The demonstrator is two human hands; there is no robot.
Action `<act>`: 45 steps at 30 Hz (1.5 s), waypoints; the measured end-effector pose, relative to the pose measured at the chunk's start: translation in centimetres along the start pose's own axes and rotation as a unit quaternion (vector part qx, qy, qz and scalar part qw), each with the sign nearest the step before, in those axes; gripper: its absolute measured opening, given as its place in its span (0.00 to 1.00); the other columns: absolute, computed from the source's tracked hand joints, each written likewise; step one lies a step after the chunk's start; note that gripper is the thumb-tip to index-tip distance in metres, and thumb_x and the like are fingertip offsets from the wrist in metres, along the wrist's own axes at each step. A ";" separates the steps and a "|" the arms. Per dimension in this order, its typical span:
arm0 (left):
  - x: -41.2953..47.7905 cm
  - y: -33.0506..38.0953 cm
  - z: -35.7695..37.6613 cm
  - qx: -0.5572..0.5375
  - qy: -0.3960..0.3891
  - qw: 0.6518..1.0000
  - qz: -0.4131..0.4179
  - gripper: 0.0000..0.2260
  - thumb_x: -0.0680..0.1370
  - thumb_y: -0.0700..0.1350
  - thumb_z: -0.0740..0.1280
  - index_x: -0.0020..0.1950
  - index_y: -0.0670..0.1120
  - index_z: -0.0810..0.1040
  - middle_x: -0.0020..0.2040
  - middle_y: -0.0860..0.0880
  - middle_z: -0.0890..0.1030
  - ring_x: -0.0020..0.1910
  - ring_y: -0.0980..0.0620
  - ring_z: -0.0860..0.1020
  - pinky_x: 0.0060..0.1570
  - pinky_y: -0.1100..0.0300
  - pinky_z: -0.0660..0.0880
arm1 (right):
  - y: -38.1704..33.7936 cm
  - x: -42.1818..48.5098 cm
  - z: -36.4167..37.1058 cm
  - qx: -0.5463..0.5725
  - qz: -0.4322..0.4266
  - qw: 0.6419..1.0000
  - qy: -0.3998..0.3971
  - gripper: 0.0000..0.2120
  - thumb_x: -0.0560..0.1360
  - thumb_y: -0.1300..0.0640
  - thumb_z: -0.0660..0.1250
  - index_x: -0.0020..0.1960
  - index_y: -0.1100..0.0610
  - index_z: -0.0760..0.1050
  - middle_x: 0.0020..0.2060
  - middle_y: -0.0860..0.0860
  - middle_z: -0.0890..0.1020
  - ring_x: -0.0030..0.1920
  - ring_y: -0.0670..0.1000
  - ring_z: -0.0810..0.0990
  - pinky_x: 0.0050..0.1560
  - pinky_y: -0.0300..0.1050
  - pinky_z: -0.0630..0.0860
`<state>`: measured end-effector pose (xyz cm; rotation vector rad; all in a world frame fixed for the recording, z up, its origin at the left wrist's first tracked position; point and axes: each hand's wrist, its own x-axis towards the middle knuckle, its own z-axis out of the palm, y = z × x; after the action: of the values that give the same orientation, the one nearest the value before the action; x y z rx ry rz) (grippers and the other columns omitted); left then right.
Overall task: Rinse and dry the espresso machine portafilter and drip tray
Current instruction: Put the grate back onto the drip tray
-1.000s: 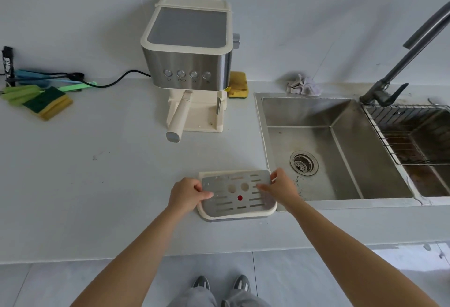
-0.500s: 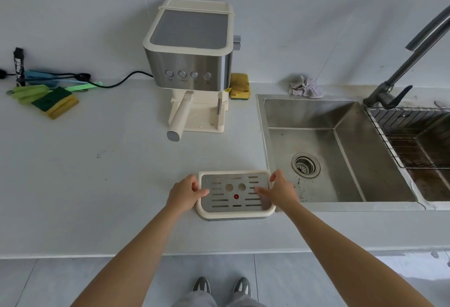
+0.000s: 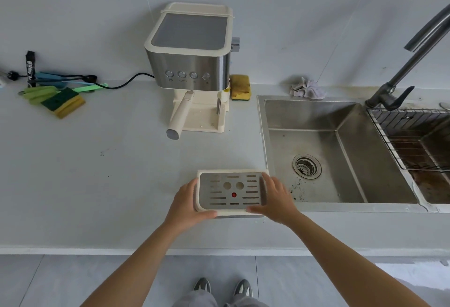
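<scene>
The drip tray [image 3: 230,201] is located at the front of the counter [image 3: 97,173], just beside the left rim of the sink [image 3: 316,117], with its slotted metal grate facing up. A dark strip shows beneath its front edge; whether the tray rests on the counter or is raised clear of it cannot be determined. The left hand [image 3: 187,202] grips the tray's left side, thumb lying along the front rim. The right hand [image 3: 275,199] holds the right side, fingers laid over the right edge of the grate and thumb on the front rim. The espresso machine [image 3: 192,63] stands at the back of the counter against the wall, well apart from the tray. The portafilter [image 3: 180,117] is seated in the machine, its cream handle angled forward and left. A yellow sponge [image 3: 240,87] sits just beside the machine's right rear corner, and a crumpled cloth [image 3: 307,89] lies behind the sink. The faucet [image 3: 409,63] rises at the sink's right rear corner, next to a wire rack [image 3: 414,136]. A green-and-yellow sponge [image 3: 63,102] lies at the far left of the counter.
</scene>
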<state>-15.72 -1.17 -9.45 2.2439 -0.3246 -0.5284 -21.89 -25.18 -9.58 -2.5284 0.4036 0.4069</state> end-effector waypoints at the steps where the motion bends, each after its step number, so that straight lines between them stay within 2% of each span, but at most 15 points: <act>1: -0.3 0.1 0.4 0.015 -0.007 1.000 0.005 0.43 0.58 0.53 0.78 0.69 0.49 0.64 0.62 0.51 0.72 0.62 0.52 0.70 0.60 0.52 0.72 | 0.2 -0.2 0.2 -0.022 -0.009 1.000 -0.006 0.53 0.62 0.37 0.72 0.74 0.51 0.45 0.68 0.52 0.62 0.68 0.54 0.61 0.70 0.55 0.60; 4: -0.8 0.4 1.7 0.060 -0.011 0.998 -0.007 0.53 0.59 0.52 0.79 0.75 0.47 0.51 0.66 0.49 0.67 0.66 0.50 0.66 0.65 0.50 0.67 | 0.4 -0.7 0.7 -0.062 -0.017 0.997 -0.034 0.59 0.61 0.37 0.73 0.75 0.54 0.36 0.72 0.53 0.56 0.73 0.55 0.54 0.73 0.60 0.51; 6: -0.9 0.6 2.3 0.070 0.001 0.998 -0.010 0.53 0.60 0.50 0.78 0.75 0.46 0.47 0.67 0.49 0.66 0.67 0.49 0.65 0.67 0.50 0.66 | 0.6 -0.9 0.8 -0.064 -0.029 0.997 -0.033 0.59 0.63 0.40 0.73 0.75 0.55 0.35 0.72 0.52 0.56 0.73 0.54 0.53 0.74 0.58 0.49; 9: -0.8 1.0 2.3 0.044 0.020 0.999 -0.024 0.49 0.61 0.45 0.77 0.74 0.48 0.50 0.65 0.48 0.71 0.64 0.48 0.71 0.60 0.49 0.73 | 0.8 -0.9 0.7 -0.040 -0.050 0.998 -0.011 0.56 0.64 0.44 0.74 0.75 0.55 0.38 0.71 0.51 0.60 0.72 0.53 0.55 0.75 0.53 0.51; 13: -1.1 1.3 1.8 0.028 0.034 0.999 -0.029 0.46 0.61 0.43 0.77 0.73 0.50 0.54 0.62 0.50 0.74 0.61 0.49 0.73 0.56 0.51 0.75 | 0.7 -0.8 0.4 0.006 -0.072 0.997 0.000 0.55 0.63 0.47 0.75 0.75 0.54 0.40 0.67 0.50 0.66 0.69 0.51 0.60 0.74 0.50 0.55; 19: -0.5 1.5 -0.9 0.008 0.062 0.998 -0.018 0.44 0.62 0.43 0.77 0.71 0.53 0.57 0.59 0.52 0.75 0.55 0.54 0.76 0.49 0.60 0.76 | -1.9 0.9 -1.1 0.042 -0.112 0.993 0.010 0.55 0.63 0.49 0.76 0.75 0.52 0.41 0.66 0.50 0.66 0.70 0.51 0.60 0.72 0.53 0.60; 24: 2.6 1.0 -4.9 0.013 0.083 0.996 0.000 0.42 0.61 0.43 0.77 0.70 0.53 0.58 0.58 0.53 0.76 0.54 0.53 0.76 0.48 0.59 0.74 | -5.6 4.1 -2.1 0.065 -0.129 0.989 0.044 0.54 0.62 0.51 0.77 0.75 0.51 0.44 0.60 0.50 0.69 0.62 0.48 0.65 0.68 0.49 0.66; 27: 5.2 0.5 -7.6 0.043 0.070 0.997 0.003 0.46 0.63 0.46 0.77 0.73 0.52 0.52 0.61 0.52 0.74 0.57 0.50 0.75 0.52 0.54 0.75 | -7.7 6.4 -2.5 0.062 -0.132 0.987 0.063 0.53 0.61 0.50 0.77 0.74 0.51 0.46 0.58 0.50 0.70 0.60 0.48 0.66 0.66 0.48 0.69; 31: 9.1 -0.4 -11.1 0.070 0.062 0.996 0.011 0.45 0.63 0.47 0.77 0.72 0.48 0.54 0.61 0.49 0.73 0.57 0.48 0.74 0.51 0.56 0.73 | -10.4 9.8 -2.7 0.051 -0.119 0.989 0.078 0.53 0.61 0.49 0.77 0.74 0.51 0.46 0.59 0.50 0.70 0.59 0.49 0.66 0.64 0.47 0.69; 35: 12.7 -1.1 -13.2 0.090 0.036 0.995 0.012 0.45 0.62 0.48 0.77 0.72 0.46 0.55 0.63 0.48 0.73 0.61 0.46 0.73 0.56 0.49 0.74 | -12.1 12.8 -2.5 0.042 -0.088 0.992 0.074 0.53 0.61 0.47 0.77 0.74 0.52 0.47 0.59 0.50 0.71 0.60 0.50 0.66 0.65 0.48 0.68; 38: 14.8 -1.6 -13.5 0.095 0.021 0.995 0.014 0.46 0.62 0.52 0.77 0.72 0.46 0.55 0.63 0.47 0.73 0.61 0.46 0.73 0.56 0.49 0.74 | -12.5 14.4 -2.3 0.036 -0.064 0.995 0.068 0.53 0.61 0.47 0.76 0.75 0.52 0.47 0.60 0.50 0.70 0.63 0.52 0.65 0.67 0.50 0.67; 45: 18.2 -2.8 -12.9 0.110 0.008 0.994 0.010 0.45 0.64 0.51 0.76 0.73 0.46 0.54 0.63 0.46 0.72 0.61 0.45 0.72 0.56 0.49 0.73 | -12.3 17.2 -2.2 0.013 -0.034 0.998 0.052 0.53 0.61 0.46 0.76 0.75 0.53 0.47 0.64 0.50 0.69 0.67 0.53 0.64 0.69 0.51 0.64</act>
<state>6.53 1.92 -8.72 2.4542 -0.4131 -0.4826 -1.33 -19.91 -8.37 -2.5359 0.3581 0.2443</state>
